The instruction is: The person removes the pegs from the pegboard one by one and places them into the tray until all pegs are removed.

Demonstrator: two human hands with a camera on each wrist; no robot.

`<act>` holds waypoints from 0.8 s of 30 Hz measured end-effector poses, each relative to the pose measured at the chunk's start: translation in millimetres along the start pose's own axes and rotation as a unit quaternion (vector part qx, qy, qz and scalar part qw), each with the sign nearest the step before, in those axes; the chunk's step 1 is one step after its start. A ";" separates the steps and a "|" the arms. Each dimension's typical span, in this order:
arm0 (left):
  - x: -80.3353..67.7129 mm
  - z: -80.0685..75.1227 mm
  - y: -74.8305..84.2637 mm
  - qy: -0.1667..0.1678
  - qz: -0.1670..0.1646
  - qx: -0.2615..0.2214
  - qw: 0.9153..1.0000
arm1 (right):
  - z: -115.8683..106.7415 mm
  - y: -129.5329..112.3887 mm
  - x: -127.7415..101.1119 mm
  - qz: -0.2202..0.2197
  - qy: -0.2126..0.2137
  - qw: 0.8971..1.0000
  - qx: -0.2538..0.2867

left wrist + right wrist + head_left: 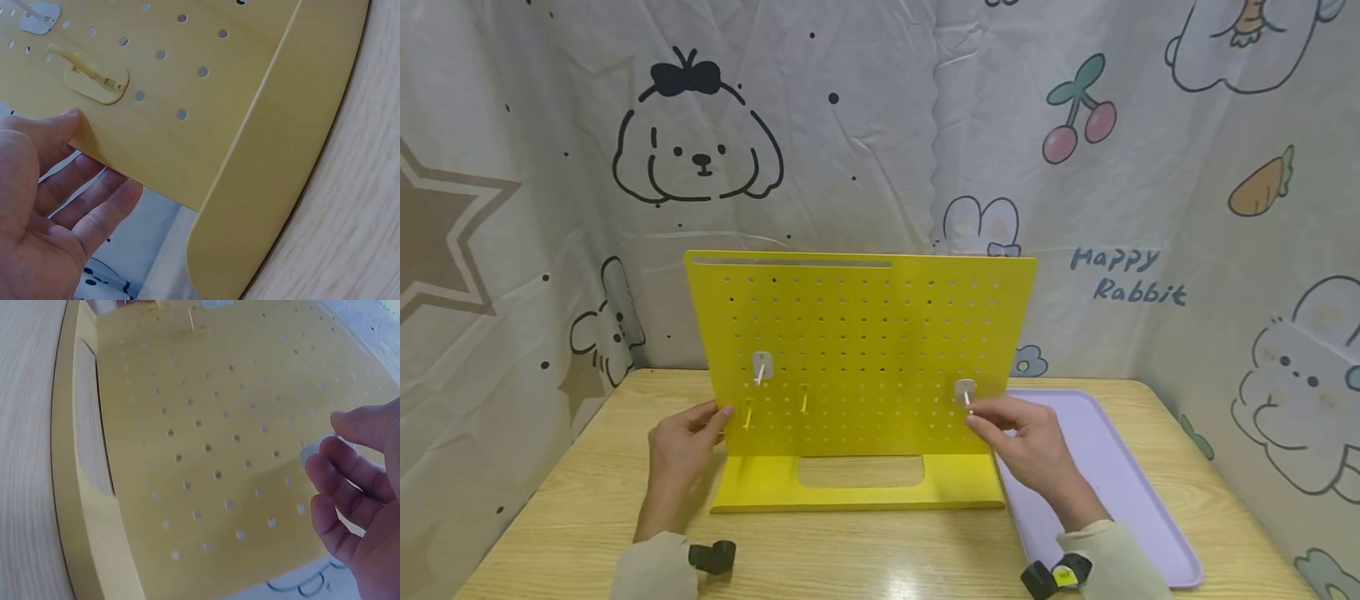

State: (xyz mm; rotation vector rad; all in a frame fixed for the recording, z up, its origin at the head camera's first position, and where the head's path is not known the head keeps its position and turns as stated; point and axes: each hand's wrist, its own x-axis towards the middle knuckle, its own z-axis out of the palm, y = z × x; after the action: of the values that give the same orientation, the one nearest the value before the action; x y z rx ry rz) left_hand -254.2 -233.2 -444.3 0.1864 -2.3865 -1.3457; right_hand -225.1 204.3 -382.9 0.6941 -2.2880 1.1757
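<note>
Pegboard [865,350] stood mid-frame on the desk [587,517], left hand [681,442] gripping its edge, right hand [1022,437] pinching the white hook [965,390] at lower right; steady bracing and straight pressure seemed wise.

One yellow pegboard [865,350] stood mid-frame on one desk [580,508]. Four hooks were on it: two white [762,367] and two yellow [804,398]. One lilac tray [1120,492] lay at lower right. Two hands [681,437] were at the board.
</note>
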 end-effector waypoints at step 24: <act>0.8 0.2 -0.4 -0.006 0.001 -0.001 1.000 | -58.7 50.7 -28.7 0.126 0.014 0.984 -0.124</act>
State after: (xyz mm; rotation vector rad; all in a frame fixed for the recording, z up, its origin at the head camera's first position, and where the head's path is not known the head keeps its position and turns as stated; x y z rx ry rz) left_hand -255.1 -233.4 -444.5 0.1757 -2.3929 -1.3525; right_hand -224.6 285.2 -400.1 0.3007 -2.4941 0.9722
